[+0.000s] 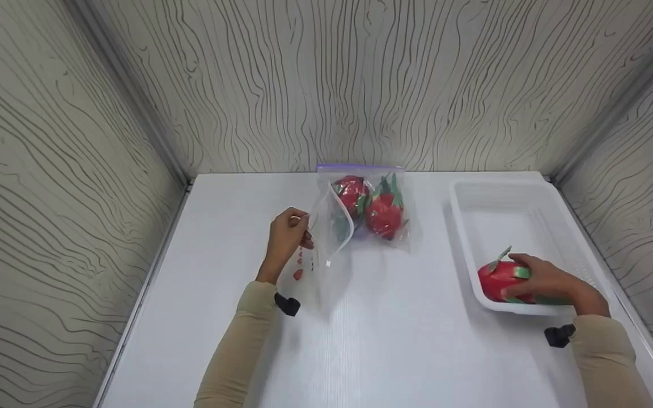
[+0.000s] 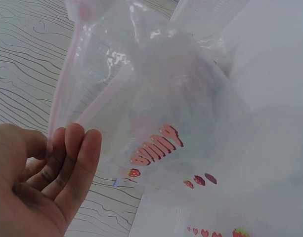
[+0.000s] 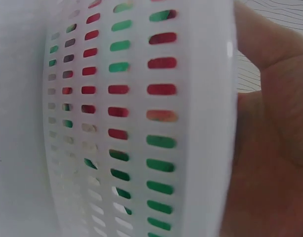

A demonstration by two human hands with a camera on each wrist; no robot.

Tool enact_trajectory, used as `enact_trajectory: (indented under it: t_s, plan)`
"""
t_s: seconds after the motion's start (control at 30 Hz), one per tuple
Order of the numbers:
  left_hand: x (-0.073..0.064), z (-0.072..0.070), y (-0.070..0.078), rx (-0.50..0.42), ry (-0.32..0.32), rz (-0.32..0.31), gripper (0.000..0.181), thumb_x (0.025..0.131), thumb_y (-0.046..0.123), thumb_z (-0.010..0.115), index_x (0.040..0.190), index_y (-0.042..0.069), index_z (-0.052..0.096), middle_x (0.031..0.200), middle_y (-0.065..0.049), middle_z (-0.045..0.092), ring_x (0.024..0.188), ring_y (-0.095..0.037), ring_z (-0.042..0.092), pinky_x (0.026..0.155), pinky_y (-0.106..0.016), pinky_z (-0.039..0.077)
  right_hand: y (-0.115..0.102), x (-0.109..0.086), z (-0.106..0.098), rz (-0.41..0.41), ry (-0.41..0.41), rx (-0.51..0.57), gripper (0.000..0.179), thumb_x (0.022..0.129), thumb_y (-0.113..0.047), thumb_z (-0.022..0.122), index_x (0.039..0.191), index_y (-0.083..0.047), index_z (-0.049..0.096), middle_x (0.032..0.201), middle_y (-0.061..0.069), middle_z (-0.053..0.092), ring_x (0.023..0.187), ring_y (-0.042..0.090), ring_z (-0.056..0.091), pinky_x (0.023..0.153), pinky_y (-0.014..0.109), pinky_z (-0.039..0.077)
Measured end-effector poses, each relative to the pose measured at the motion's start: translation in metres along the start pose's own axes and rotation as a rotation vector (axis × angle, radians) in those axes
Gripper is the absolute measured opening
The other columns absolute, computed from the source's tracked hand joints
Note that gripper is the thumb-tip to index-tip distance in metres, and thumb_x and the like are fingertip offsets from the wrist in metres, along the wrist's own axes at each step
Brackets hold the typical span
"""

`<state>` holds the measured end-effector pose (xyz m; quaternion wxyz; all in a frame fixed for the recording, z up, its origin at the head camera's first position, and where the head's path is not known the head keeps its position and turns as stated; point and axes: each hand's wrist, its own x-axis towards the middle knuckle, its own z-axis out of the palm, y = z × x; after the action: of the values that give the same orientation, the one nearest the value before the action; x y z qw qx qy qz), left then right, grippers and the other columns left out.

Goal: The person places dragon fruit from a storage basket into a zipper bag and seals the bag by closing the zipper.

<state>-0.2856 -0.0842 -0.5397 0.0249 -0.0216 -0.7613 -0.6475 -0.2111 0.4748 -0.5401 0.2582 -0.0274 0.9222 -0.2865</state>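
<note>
My left hand (image 1: 288, 241) pinches the mouth edge of a clear zip bag (image 1: 326, 266) with thumb and fingers. The bag stands up with its mouth gaping, and its printed pink letters and small strawberries show in the left wrist view. My right hand (image 1: 550, 283) reaches into the near end of a white plastic basket (image 1: 461, 238) and grips a red toy dragon fruit (image 1: 496, 279) with green leaves. Through the basket's slotted wall (image 3: 136, 101), red and green show in the right wrist view; the fingertips are hidden there.
Behind the gaping bag, a second clear bag with a purple zip (image 1: 360, 168) lies at the table's back edge. Inside it are two dragon fruits (image 1: 385, 214). Wood-patterned panels (image 1: 326, 85) enclose the white table (image 1: 394, 340) at the back and sides.
</note>
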Motion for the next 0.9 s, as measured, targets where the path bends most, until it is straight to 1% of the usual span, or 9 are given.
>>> enact_trajectory:
  t_s: [0.1, 0.23, 0.3, 0.5, 0.53, 0.7, 0.77, 0.9]
  plan:
    - [-0.0002, 0.0, 0.0009, 0.005, 0.004, -0.009, 0.015, 0.106, 0.01, 0.06, 0.113, -0.003, 0.067, 0.069, -0.004, 0.067, 0.053, -0.012, 0.067, 0.055, -0.029, 0.064, 0.0006, -0.0004, -0.0001, 0.01, -0.013, -0.001, 0.111, 0.086, -0.043, 0.086, 0.158, 0.012, 0.02, 0.142, 0.039, 0.044, 0.126, 0.056, 0.046, 0.09, 0.052, 0.063]
    - [-0.0005, -0.0006, 0.0007, 0.006, 0.003, -0.012, 0.016, 0.107, 0.011, 0.061, 0.113, -0.002, 0.066, 0.069, -0.004, 0.067, 0.053, -0.013, 0.066, 0.056, -0.029, 0.064, -0.0002, -0.0016, -0.0003, -0.003, -0.015, 0.006, 0.11, 0.085, -0.038, 0.088, 0.155, 0.015, 0.023, 0.14, 0.04, 0.046, 0.125, 0.057, 0.046, 0.086, 0.05, 0.065]
    - [-0.0009, -0.001, 0.0003, 0.01, 0.001, -0.014, 0.016, 0.107, 0.011, 0.06, 0.114, -0.003, 0.066, 0.07, -0.007, 0.067, 0.053, -0.013, 0.066, 0.056, -0.03, 0.064, -0.0008, -0.002, 0.0, -0.001, -0.009, 0.01, 0.109, 0.084, -0.038, 0.09, 0.154, 0.014, 0.024, 0.14, 0.039, 0.047, 0.125, 0.057, 0.046, 0.085, 0.049, 0.065]
    - [-0.0014, -0.0013, -0.0003, 0.02, 0.0, -0.02, 0.017, 0.107, 0.012, 0.06, 0.115, -0.002, 0.067, 0.079, -0.02, 0.071, 0.054, -0.013, 0.067, 0.057, -0.03, 0.064, 0.0008, -0.0009, 0.0026, -0.012, 0.019, 0.0, 0.106, 0.084, -0.043, 0.088, 0.154, 0.012, 0.029, 0.138, 0.035, 0.05, 0.124, 0.053, 0.049, 0.084, 0.047, 0.065]
    - [-0.0013, -0.0013, -0.0006, 0.019, 0.0, -0.018, 0.017, 0.107, 0.012, 0.06, 0.115, -0.002, 0.067, 0.079, -0.02, 0.071, 0.054, -0.013, 0.067, 0.057, -0.03, 0.064, 0.0014, -0.0005, 0.0029, -0.017, 0.021, 0.006, 0.106, 0.085, -0.043, 0.088, 0.154, 0.012, 0.029, 0.138, 0.035, 0.05, 0.124, 0.052, 0.049, 0.084, 0.047, 0.065]
    - [-0.0009, -0.0011, -0.002, 0.005, -0.008, 0.004, 0.016, 0.107, 0.01, 0.061, 0.115, -0.003, 0.067, 0.072, -0.012, 0.07, 0.053, -0.013, 0.067, 0.057, -0.032, 0.065, 0.0038, 0.0008, 0.0041, -0.034, 0.03, 0.02, 0.103, 0.085, -0.044, 0.087, 0.153, 0.011, 0.032, 0.136, 0.03, 0.054, 0.122, 0.046, 0.052, 0.082, 0.043, 0.064]
    - [-0.0007, -0.001, -0.0024, -0.003, -0.008, 0.01, 0.016, 0.107, 0.01, 0.061, 0.115, -0.003, 0.067, 0.068, -0.007, 0.068, 0.052, -0.013, 0.067, 0.056, -0.033, 0.065, 0.0047, 0.0011, 0.0046, -0.036, 0.035, 0.012, 0.102, 0.085, -0.046, 0.085, 0.153, 0.01, 0.033, 0.135, 0.029, 0.056, 0.121, 0.045, 0.053, 0.082, 0.042, 0.063]
    - [-0.0002, -0.0007, -0.003, -0.01, -0.003, 0.01, 0.016, 0.108, 0.011, 0.061, 0.113, -0.003, 0.067, 0.067, -0.004, 0.066, 0.052, -0.013, 0.066, 0.056, -0.033, 0.065, 0.0071, 0.0005, 0.0047, -0.017, 0.04, 0.004, 0.103, 0.085, -0.049, 0.085, 0.154, 0.006, 0.033, 0.136, 0.029, 0.054, 0.122, 0.047, 0.052, 0.082, 0.043, 0.064]
